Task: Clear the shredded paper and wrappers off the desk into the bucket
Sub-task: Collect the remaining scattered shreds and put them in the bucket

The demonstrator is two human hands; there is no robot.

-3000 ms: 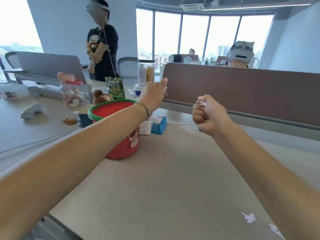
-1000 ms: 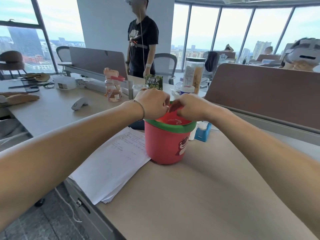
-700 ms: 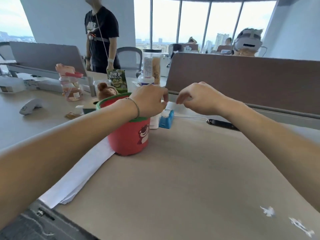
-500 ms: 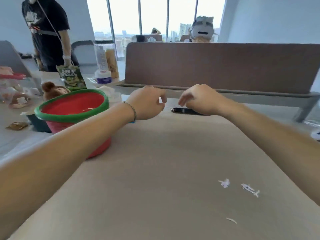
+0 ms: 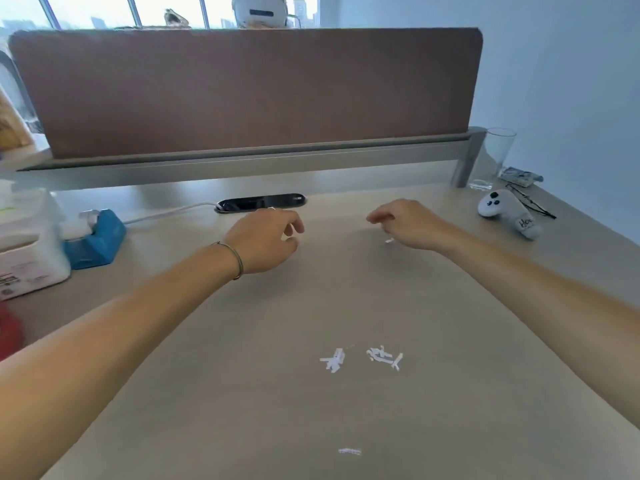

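Both hands empty above the desk (image 5: 242,393); paper shreds remain.

Nearest me I see shredded paper (image 5: 360,360) lying loose mid-desk. Beyond it, left hand (image 5: 265,239) and right hand (image 5: 408,223) hover with fingers loosely curled, gripping nothing. Bucket (image 5: 8,329) sits at far left edge.

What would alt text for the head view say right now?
Both hands, left hand and right hand, hover empty over a beige desk, with shredded paper scraps lying nearer the camera. The red bucket barely shows at the left edge.
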